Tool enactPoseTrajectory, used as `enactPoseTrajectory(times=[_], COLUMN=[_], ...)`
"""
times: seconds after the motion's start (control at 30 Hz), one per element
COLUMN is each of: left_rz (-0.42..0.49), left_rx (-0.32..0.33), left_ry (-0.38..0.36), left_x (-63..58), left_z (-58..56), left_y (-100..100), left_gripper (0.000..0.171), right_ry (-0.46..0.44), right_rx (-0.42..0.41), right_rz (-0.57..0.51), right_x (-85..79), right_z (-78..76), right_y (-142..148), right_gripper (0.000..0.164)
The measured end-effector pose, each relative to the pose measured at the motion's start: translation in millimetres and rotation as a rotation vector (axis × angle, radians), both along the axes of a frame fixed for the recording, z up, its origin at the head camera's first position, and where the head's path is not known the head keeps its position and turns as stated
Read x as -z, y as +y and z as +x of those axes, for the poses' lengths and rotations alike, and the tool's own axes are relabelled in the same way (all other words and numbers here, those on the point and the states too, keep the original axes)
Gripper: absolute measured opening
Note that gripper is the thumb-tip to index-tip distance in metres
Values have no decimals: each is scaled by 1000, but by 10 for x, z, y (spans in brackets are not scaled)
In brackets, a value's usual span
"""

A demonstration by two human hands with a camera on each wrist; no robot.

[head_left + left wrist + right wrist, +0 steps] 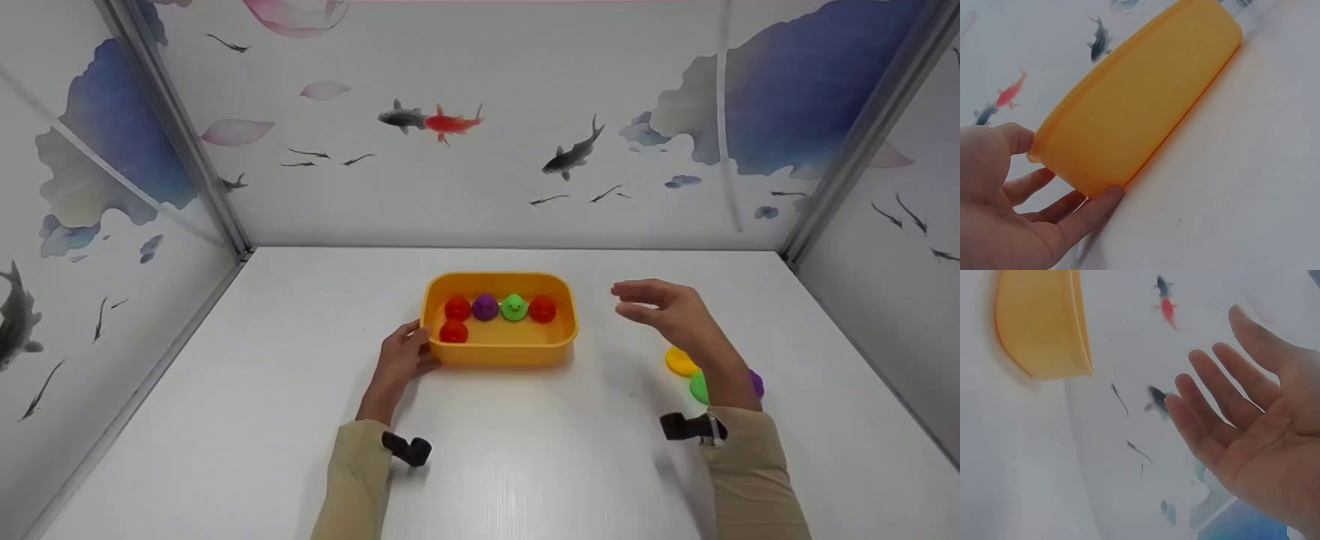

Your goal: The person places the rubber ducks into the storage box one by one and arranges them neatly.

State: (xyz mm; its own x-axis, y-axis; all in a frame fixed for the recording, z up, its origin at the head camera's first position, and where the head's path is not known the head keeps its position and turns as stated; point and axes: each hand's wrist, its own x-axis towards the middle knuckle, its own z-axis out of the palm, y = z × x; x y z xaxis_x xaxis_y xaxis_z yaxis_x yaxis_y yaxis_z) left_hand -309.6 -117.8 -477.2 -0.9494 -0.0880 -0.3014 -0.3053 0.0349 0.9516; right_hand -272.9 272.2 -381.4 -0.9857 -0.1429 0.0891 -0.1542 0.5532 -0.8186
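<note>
A yellow plastic tub (pixel 499 356) stands on the white table. Inside lie red round toys (pixel 542 308), a purple one (pixel 485 307) and a green toy duck (pixel 514 307), mostly in a row along the far side. My left hand (pixel 403 356) holds the tub's left end. In the left wrist view, its thumb is at the tub's rim and its fingers (pixel 1092 211) reach along the lower edge. To the right of the tub my right hand (pixel 675 311) is raised, apart from it. The right wrist view shows its palm bare and its fingers (pixel 1202 419) extended.
Under the right forearm, partly hidden, lie a yellow piece (pixel 681 361), a green piece (pixel 699 388) and a purple piece (pixel 757 383). Panels printed with fish enclose the table (pixel 525 457) at the back (pixel 495 202) and both sides.
</note>
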Motion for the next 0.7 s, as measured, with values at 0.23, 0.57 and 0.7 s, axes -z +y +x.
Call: enactPoseTrajectory(times=[0.23,0.57,0.7], left_rz=[-10,-11,-9], left_rx=[5,11,12], left_ry=[4,4,3], left_x=[10,19,14], left_z=[15,0,-9], left_y=[-2,-6,-6], left_gripper=[47,48,49], right_ry=[1,-106,-179], right_rx=[117,182,172], right_rz=[-45,-61,-47], right_x=[52,314,404], right_z=[98,87,71], right_y=[451,879,948], right_gripper=[59,71,76])
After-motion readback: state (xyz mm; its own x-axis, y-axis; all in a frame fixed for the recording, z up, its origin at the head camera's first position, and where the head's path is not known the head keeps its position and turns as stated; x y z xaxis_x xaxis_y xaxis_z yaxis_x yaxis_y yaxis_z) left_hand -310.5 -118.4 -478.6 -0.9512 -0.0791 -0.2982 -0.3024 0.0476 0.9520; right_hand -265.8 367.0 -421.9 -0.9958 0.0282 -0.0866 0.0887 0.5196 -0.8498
